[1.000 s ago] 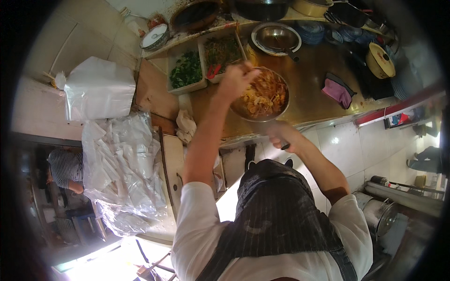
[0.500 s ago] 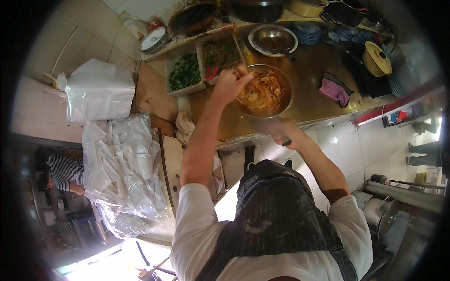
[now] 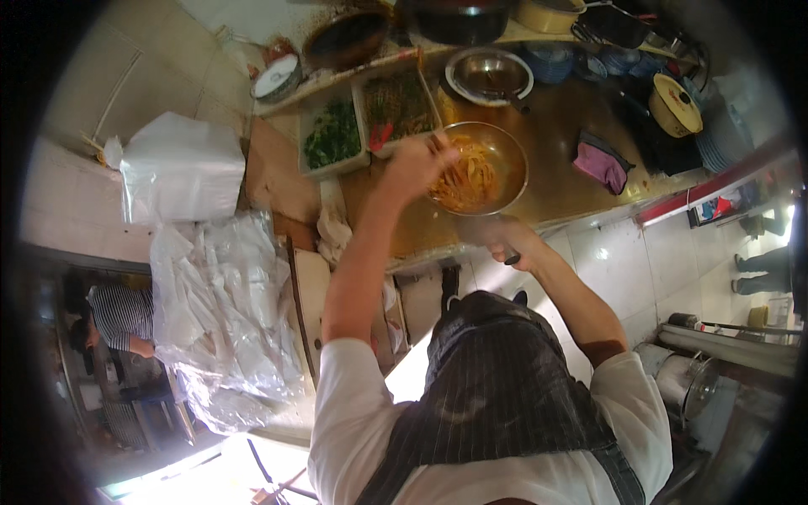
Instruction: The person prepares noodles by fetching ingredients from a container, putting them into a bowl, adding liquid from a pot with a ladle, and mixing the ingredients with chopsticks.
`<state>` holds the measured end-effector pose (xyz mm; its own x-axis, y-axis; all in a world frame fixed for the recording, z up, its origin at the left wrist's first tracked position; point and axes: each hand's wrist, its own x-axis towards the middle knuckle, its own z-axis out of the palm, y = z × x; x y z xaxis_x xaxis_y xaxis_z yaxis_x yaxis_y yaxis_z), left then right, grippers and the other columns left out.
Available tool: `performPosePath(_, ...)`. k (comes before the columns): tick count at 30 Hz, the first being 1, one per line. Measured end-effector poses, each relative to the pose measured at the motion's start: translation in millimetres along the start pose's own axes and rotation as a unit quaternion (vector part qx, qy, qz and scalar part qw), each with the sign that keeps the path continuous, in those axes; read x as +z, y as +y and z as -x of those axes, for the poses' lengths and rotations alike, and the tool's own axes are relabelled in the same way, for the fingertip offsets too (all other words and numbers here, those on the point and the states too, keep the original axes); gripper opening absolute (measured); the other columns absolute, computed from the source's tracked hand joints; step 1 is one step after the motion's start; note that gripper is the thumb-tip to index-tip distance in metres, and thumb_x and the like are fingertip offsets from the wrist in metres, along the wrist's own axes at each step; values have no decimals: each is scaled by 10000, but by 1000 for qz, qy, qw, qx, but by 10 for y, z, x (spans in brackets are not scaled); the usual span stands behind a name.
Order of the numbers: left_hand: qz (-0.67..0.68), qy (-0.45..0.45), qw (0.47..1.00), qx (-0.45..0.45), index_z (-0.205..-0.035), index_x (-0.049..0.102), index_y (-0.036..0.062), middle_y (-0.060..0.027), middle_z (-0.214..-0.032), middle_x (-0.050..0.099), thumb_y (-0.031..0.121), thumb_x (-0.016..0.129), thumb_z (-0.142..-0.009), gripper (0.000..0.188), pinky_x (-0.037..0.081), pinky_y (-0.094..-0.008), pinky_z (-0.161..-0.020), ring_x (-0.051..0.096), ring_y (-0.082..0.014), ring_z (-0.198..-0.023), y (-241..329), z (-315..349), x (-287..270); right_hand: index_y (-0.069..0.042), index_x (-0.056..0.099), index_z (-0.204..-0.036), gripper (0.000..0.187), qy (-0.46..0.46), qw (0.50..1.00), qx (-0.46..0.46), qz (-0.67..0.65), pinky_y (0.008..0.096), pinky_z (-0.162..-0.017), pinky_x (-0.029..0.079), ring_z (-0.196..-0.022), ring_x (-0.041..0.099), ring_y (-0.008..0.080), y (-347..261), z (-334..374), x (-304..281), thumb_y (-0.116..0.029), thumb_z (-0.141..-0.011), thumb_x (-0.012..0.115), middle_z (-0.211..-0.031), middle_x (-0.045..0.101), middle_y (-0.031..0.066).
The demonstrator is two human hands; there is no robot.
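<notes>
A round metal pan with orange-yellow strips of food is over the counter in front of me. My right hand is wrapped round the pan's handle, whose dark end shows below the fingers. At the pan's left rim is my left hand, its fingers curled and blurred over the food. Whatever it may hold is hidden. The strips lie mostly in the pan's lower left part, and its right inner wall shows bare.
Tubs of chopped greens and mixed shreds stand behind my left hand. A metal bowl is behind the pan. A pink-and-grey cloth and a yellow lidded pot are rightward. Plastic bags lie left; a person in stripes is beyond.
My left hand has come down slightly toward me along the pan's left rim. The food has gathered toward the lower left, baring the right inner wall. My right hand keeps the handle.
</notes>
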<state>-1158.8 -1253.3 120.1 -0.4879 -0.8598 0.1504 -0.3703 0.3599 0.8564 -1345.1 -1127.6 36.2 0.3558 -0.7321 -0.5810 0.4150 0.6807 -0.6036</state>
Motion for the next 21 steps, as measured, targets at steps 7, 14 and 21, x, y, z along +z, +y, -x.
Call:
performPosePath(7,-41,29,996,74,-814,603,-12,-161,-636,567,204,613,-872,224,456,-338,-598,554,-203,-578,-25,-108,-70,-65,476,-712,127,22,1000,3,-1,283,-405,373,-488,433,126,3,70,115,-89,-817,543,-621,439,28)
performPosePath(14,-42,34,997,54,-784,555,-27,-129,-644,547,189,614,-872,241,445,-316,-627,524,-147,-601,3,-113,-99,-73,480,-721,120,-8,1000,10,11,276,-416,367,-496,413,118,20,-79,56,-93,-825,536,-633,437,18)
performPosePath(21,-47,-9,998,-27,-807,563,-24,-126,-631,545,190,638,-862,234,434,-322,-586,525,-132,-592,-45,-95,-168,-77,485,-721,117,-16,1000,9,24,273,-402,375,-477,420,116,-52,-26,141,-105,-810,554,-620,446,24)
